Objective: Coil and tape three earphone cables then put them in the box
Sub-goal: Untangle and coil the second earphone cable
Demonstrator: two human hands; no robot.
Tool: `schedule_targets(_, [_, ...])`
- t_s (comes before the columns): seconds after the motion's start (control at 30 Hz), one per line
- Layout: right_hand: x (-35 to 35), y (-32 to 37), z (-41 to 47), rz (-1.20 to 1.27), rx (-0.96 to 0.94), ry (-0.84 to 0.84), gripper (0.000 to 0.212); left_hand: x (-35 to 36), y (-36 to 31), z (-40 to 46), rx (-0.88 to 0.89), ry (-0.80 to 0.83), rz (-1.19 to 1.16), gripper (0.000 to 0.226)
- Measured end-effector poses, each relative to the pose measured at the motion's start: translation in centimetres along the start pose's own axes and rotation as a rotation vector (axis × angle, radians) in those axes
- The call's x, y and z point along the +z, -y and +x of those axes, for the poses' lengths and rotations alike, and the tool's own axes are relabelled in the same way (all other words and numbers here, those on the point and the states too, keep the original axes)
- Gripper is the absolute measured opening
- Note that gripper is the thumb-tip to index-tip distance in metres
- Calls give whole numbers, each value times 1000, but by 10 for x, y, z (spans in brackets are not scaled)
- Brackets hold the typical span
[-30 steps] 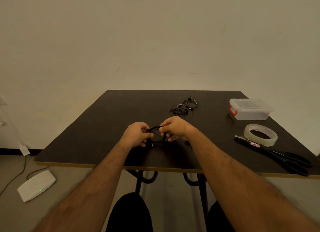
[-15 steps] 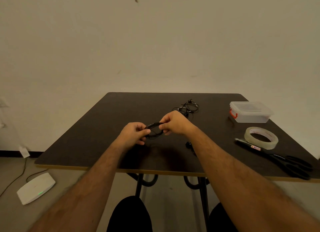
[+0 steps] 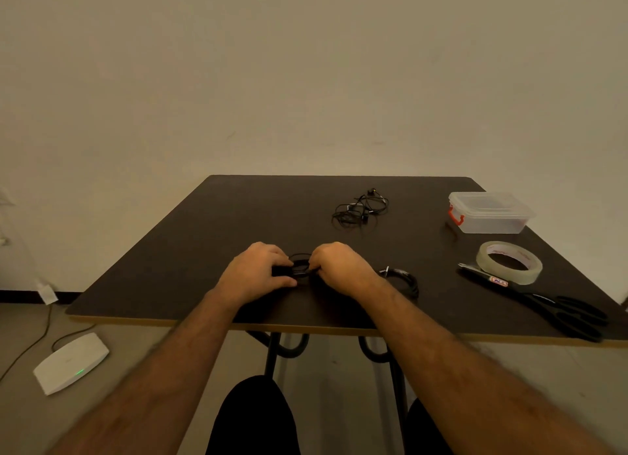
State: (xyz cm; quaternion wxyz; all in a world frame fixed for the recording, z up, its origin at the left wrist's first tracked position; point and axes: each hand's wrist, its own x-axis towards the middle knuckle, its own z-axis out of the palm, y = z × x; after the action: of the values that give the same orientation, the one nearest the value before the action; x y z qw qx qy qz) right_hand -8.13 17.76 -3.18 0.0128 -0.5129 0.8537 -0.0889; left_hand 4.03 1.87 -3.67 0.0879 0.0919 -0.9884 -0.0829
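My left hand (image 3: 255,271) and my right hand (image 3: 339,266) both pinch a small black coil of earphone cable (image 3: 300,267) just above the dark table (image 3: 204,237). A second black coiled cable (image 3: 402,279) lies on the table right beside my right wrist. A loose tangle of black earphones (image 3: 360,209) lies farther back in the middle. The clear plastic box (image 3: 489,213) with a lid and red latch stands at the back right. A roll of clear tape (image 3: 508,262) sits in front of it.
Black scissors (image 3: 557,306) lie near the table's right front corner, blades under the tape roll. A white device (image 3: 69,361) with a green light and cables sits on the floor to the left. My knees show under the table's front edge.
Both hands have come down with the coil closer to the tabletop and drawn nearer each other. The second coiled cable beside my right wrist is now uncovered.
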Motion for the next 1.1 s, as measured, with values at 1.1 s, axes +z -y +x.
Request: schedule_targets(1.1, [-13, -5, -21, 498, 95, -138, 18, 5, -9, -2, -29, -100, -72, 20])
